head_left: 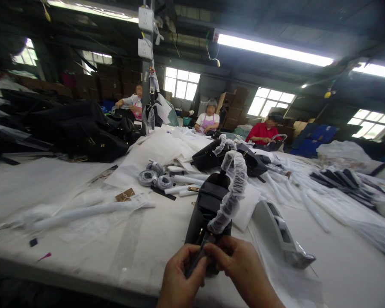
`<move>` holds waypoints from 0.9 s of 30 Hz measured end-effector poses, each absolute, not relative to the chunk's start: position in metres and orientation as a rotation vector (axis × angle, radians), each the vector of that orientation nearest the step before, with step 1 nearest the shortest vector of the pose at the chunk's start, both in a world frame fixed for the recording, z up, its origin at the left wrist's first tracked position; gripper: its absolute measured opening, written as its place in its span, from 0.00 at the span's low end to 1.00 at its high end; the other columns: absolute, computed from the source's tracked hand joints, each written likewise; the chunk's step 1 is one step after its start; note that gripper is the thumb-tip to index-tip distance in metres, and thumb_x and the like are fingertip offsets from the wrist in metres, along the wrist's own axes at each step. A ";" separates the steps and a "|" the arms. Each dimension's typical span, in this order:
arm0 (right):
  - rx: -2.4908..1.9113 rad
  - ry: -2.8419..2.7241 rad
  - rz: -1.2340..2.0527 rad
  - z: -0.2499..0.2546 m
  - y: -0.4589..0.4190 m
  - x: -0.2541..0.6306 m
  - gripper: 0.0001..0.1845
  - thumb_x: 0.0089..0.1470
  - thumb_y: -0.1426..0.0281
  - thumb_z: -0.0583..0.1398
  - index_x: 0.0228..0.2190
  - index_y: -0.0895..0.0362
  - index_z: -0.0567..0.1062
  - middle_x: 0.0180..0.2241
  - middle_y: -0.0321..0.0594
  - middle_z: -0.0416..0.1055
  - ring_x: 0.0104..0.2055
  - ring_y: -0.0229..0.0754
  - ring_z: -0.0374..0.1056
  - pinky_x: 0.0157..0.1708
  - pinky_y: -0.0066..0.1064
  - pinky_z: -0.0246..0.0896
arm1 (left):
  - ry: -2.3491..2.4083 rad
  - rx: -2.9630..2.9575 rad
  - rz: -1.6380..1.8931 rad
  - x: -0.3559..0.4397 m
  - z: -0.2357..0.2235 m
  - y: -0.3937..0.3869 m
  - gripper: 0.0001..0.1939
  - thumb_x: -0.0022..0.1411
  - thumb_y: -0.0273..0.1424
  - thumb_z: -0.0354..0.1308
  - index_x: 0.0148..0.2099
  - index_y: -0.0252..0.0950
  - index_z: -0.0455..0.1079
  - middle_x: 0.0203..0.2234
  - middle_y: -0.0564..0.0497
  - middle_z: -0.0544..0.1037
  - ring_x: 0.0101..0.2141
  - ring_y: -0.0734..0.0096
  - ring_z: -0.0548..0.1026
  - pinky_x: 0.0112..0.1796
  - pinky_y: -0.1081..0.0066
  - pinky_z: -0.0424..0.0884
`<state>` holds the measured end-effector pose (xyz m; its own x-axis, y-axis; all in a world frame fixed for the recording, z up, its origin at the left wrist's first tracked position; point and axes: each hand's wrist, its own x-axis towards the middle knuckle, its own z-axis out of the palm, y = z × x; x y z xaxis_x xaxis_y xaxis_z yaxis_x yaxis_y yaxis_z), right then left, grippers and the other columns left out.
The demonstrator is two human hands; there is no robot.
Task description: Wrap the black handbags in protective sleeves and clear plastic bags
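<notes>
A black handbag [207, 205] stands on the table right in front of me, its near end toward my hands. Its raised handle [235, 192] is wrapped in crinkled translucent white film. At that near end, my left hand [182, 276] is closed on a dark strip [197, 259], pinched between thumb and fingers. My right hand [240, 261] is closed too, its thumb and finger pinching the upper part of the same strip against the bag. Whether the strip is joined to the bag is hidden by my fingers. Gold-coloured metal fittings show on the bag's left side.
A grey tape dispenser [280, 235] stands to the right. Wrapped strap coils [154, 173], a brown tag [125, 195] and white tubes lie left. More black bags [211, 156] sit behind, with a large black pile [80, 128] far left. Several people work across the table.
</notes>
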<state>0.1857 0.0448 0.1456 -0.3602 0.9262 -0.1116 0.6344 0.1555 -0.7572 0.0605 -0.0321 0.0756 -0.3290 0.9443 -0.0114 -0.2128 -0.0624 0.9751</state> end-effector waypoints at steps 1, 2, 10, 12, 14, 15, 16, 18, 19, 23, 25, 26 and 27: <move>-1.491 -2.027 1.078 0.143 0.046 0.188 0.21 0.51 0.54 0.65 0.18 0.56 0.75 0.15 0.37 0.72 0.17 0.37 0.64 0.19 0.27 0.54 | 1.238 0.865 1.557 0.060 0.076 -0.033 0.22 0.56 0.48 0.66 0.38 0.31 0.76 0.24 0.49 0.77 0.21 0.75 0.68 0.24 0.76 0.63; -1.466 -1.988 1.136 0.140 0.046 0.190 0.20 0.50 0.55 0.65 0.18 0.57 0.75 0.15 0.36 0.72 0.17 0.37 0.63 0.19 0.27 0.54 | 1.216 0.843 1.545 0.059 0.077 -0.033 0.23 0.55 0.49 0.66 0.38 0.31 0.76 0.25 0.49 0.77 0.20 0.76 0.68 0.23 0.76 0.62; -0.994 -1.749 1.614 0.111 0.043 0.214 0.19 0.53 0.54 0.67 0.29 0.58 0.80 0.25 0.38 0.77 0.29 0.40 0.71 0.33 0.29 0.65 | 1.054 0.683 1.402 0.051 0.078 -0.035 0.32 0.48 0.55 0.69 0.40 0.31 0.72 0.30 0.44 0.80 0.15 0.85 0.61 0.15 0.80 0.50; -1.046 -1.728 1.596 0.110 0.039 0.214 0.20 0.52 0.53 0.67 0.29 0.58 0.81 0.24 0.39 0.77 0.28 0.40 0.71 0.32 0.29 0.66 | 1.035 0.673 1.369 0.047 0.079 -0.035 0.31 0.49 0.53 0.70 0.42 0.30 0.73 0.31 0.44 0.80 0.15 0.85 0.61 0.15 0.80 0.49; -1.098 -1.701 1.570 0.110 0.035 0.212 0.21 0.50 0.51 0.67 0.28 0.58 0.82 0.24 0.40 0.77 0.27 0.40 0.71 0.31 0.29 0.66 | 1.011 0.661 1.308 0.043 0.081 -0.037 0.30 0.50 0.52 0.70 0.41 0.30 0.73 0.26 0.49 0.78 0.15 0.86 0.58 0.15 0.80 0.48; -1.118 -1.686 1.557 0.111 0.033 0.210 0.22 0.49 0.50 0.67 0.27 0.58 0.82 0.24 0.41 0.77 0.26 0.41 0.71 0.30 0.29 0.66 | 0.988 0.650 1.262 0.041 0.081 -0.037 0.28 0.51 0.51 0.70 0.39 0.30 0.73 0.22 0.53 0.75 0.14 0.87 0.55 0.15 0.80 0.46; -1.138 -1.678 1.544 0.111 0.031 0.208 0.23 0.49 0.49 0.67 0.26 0.58 0.82 0.24 0.41 0.77 0.26 0.41 0.71 0.29 0.29 0.66 | 0.955 0.634 1.207 0.039 0.081 -0.038 0.27 0.52 0.51 0.69 0.38 0.31 0.73 0.18 0.57 0.71 0.13 0.87 0.52 0.15 0.80 0.45; -1.174 -1.676 1.503 0.110 0.029 0.205 0.24 0.48 0.49 0.67 0.25 0.58 0.82 0.22 0.41 0.77 0.25 0.42 0.71 0.28 0.29 0.66 | 0.879 0.604 1.093 0.038 0.079 -0.037 0.26 0.53 0.53 0.68 0.34 0.32 0.71 0.11 0.63 0.61 0.11 0.87 0.47 0.15 0.78 0.41; -1.186 -1.676 1.478 0.108 0.029 0.203 0.24 0.47 0.49 0.67 0.24 0.58 0.82 0.21 0.40 0.76 0.24 0.42 0.70 0.28 0.29 0.65 | 0.849 0.590 1.050 0.039 0.077 -0.037 0.27 0.51 0.54 0.68 0.32 0.33 0.71 0.10 0.64 0.58 0.11 0.87 0.46 0.15 0.77 0.41; -1.222 -1.668 1.416 0.092 0.029 0.195 0.20 0.47 0.53 0.67 0.22 0.57 0.81 0.18 0.38 0.73 0.24 0.42 0.70 0.28 0.29 0.63 | 0.819 0.557 0.998 0.047 0.067 -0.033 0.30 0.44 0.55 0.71 0.32 0.33 0.71 0.15 0.60 0.66 0.11 0.88 0.48 0.15 0.76 0.40; -1.236 -1.680 1.462 0.084 0.030 0.191 0.17 0.45 0.54 0.67 0.23 0.57 0.82 0.18 0.38 0.74 0.24 0.44 0.71 0.27 0.30 0.63 | 0.802 0.572 0.994 0.050 0.065 -0.033 0.30 0.44 0.55 0.71 0.31 0.31 0.71 0.17 0.57 0.68 0.13 0.88 0.51 0.17 0.76 0.41; -1.229 -1.687 1.510 0.081 0.030 0.188 0.17 0.44 0.55 0.67 0.24 0.56 0.82 0.18 0.38 0.75 0.24 0.45 0.71 0.26 0.31 0.63 | 0.794 0.586 0.989 0.051 0.065 -0.033 0.30 0.44 0.55 0.71 0.30 0.31 0.71 0.16 0.56 0.68 0.14 0.87 0.51 0.18 0.76 0.42; -1.215 -1.692 1.559 0.080 0.031 0.186 0.16 0.43 0.55 0.67 0.24 0.56 0.83 0.19 0.39 0.75 0.24 0.45 0.72 0.26 0.31 0.63 | 0.787 0.600 0.990 0.051 0.065 -0.034 0.30 0.44 0.55 0.71 0.28 0.31 0.71 0.15 0.56 0.67 0.14 0.86 0.52 0.18 0.75 0.41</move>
